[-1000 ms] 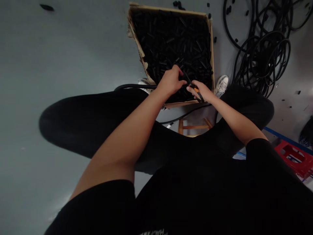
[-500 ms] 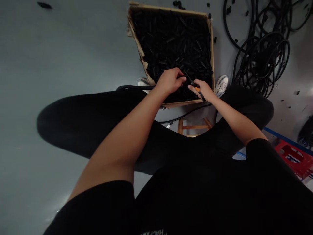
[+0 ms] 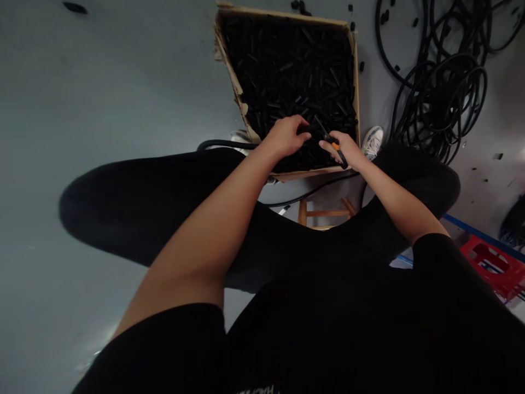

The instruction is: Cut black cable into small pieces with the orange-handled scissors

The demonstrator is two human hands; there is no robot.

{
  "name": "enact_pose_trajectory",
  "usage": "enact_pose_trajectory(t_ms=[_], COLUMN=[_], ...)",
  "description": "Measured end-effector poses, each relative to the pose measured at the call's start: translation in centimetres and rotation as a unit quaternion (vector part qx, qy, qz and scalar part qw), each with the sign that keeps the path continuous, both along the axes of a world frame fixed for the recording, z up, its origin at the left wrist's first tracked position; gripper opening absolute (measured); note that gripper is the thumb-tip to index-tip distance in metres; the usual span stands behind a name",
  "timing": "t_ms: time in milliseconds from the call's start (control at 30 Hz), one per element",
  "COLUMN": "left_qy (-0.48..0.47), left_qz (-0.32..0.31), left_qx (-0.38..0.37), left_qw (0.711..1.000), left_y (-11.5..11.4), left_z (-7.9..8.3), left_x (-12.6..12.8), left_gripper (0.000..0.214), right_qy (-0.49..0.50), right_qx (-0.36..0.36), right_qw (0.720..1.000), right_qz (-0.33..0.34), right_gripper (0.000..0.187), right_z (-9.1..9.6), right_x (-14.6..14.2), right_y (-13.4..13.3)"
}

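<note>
My left hand is closed, thumb and fingers around the end of a black rubber hose over the near part of a cardboard box. A stretch of black hose shows left of the box and passes under my left forearm. In my right hand is a pair of scissors with black and orange handles, the blades pointing up and left close to the hose end. Dark pieces behind the blades make it hard to tell whether they touch the hose. Many short black hose pieces fill the box.
Coils of black hose lie on the floor to the right, among scattered cut pieces. Between my legs, below the box, stands a wooden stool. A red plastic stool is at the far right. My shoes flank the box.
My right hand and the scissors have shifted slightly right, away from my left hand. The scissor blades now stand farther from my left fingers, which keep nearly the same place.
</note>
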State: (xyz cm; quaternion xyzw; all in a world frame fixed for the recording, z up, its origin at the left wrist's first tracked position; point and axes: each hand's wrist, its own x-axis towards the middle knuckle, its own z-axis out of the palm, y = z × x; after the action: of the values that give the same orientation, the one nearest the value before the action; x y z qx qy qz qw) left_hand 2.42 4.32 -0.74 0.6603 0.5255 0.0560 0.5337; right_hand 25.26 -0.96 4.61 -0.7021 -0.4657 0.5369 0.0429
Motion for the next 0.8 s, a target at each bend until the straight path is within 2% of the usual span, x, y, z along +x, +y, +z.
enact_pose_trajectory(t_ms=[133, 300, 467, 700, 800], left_qy=[0.034, 0.023, 0.043, 0.025, 0.038], left_qz=[0.069, 0.051, 0.045, -0.011, -0.005], left_qx=[-0.004, -0.017, -0.009, 0.008, 0.017], left_qw=[0.997, 0.998, 0.998, 1.000, 0.999], left_y=[-0.2, -0.9, -0.7, -1.1, -1.0], left_z=[0.4, 1.0, 1.2, 1.9, 1.9], left_x=[-0.3, 0.7, 0.7, 0.6, 0.5], left_gripper=[0.067, 0.073, 0.064, 0.045, 0.042], right_qy=[0.050, 0.081, 0.061, 0.068, 0.047], right_qx=[-0.037, -0.042, -0.030, -0.007, -0.005], right_qw=[0.998, 0.996, 0.998, 0.998, 0.999], right_qz=[-0.017, -0.002, -0.015, -0.003, 0.002], right_gripper=[0.045, 0.029, 0.048, 0.054, 0.059], right_z=[-0.2, 0.0, 0.5, 0.1, 0.1], right_x=[-0.7, -1.5, -1.5, -1.1, -0.8], right_y=[-0.5, -1.2, -0.8, 0.1, 0.0])
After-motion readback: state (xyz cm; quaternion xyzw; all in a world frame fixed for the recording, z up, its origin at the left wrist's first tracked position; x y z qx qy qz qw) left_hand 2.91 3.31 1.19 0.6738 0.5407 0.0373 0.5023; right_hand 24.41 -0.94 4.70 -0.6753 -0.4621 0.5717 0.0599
